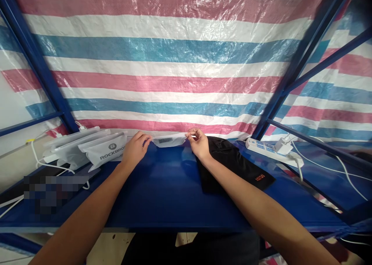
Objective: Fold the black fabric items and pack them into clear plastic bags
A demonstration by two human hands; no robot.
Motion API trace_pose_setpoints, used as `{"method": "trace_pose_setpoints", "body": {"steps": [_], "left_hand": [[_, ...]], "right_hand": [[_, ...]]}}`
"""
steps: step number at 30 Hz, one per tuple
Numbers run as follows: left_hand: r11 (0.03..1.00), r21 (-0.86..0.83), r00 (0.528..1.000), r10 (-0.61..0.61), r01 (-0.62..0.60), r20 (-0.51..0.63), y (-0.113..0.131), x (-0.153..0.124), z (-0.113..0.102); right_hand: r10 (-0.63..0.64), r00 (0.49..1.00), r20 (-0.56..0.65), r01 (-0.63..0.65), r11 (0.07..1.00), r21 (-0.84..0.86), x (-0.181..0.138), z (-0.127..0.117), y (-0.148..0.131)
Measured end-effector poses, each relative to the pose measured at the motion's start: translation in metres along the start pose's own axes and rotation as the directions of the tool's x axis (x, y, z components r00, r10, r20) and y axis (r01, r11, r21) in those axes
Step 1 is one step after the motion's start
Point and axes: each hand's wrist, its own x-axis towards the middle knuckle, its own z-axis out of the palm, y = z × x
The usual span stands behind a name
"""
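Between my two hands a whitish plastic zip bag (169, 141) is stretched above the blue shelf, with a dark printed patch showing on its side. My left hand (136, 145) pinches its left top corner. The right top corner is held between the thumb and fingers of my right hand (200, 142). Under my right forearm lies a black cloth pouch (223, 160) with small orange lettering. Left of my left hand stand several frosted zip bags, the front one a ROCKBROS bag (104, 148).
A white power strip (261, 149) with a plugged-in charger (283, 145) and cables lies at the right. White cables (55, 165) run along the left. Blue metal posts (279, 86) frame the shelf (162, 195), with striped plastic sheeting (168, 75) behind.
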Motion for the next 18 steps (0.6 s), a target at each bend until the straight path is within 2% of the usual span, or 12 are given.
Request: {"method": "trace_pose_setpoints", "body": {"steps": [3, 7, 13, 18], "left_hand": [[1.000, -0.024, 1.000, -0.008, 0.008, 0.005, 0.000, 0.001, -0.005], [0.989, -0.148, 1.000, -0.023, 0.020, -0.017, 0.012, 0.002, -0.007], [0.958, -0.279, 0.995, -0.034, 0.059, 0.094, 0.020, 0.003, -0.008], [0.957, -0.239, 0.986, -0.161, 0.167, 0.044, 0.017, 0.006, -0.023]], "right_hand": [[0.051, 0.999, -0.007, -0.051, 0.996, 0.079, 0.005, -0.005, 0.005], [0.075, 0.997, 0.021, -0.077, 0.983, 0.169, 0.004, -0.004, 0.004], [0.141, 0.987, 0.074, -0.157, 0.939, 0.307, -0.003, 0.003, 0.002], [0.137, 0.989, 0.054, -0.147, 0.957, 0.249, -0.006, 0.005, 0.007]]}}
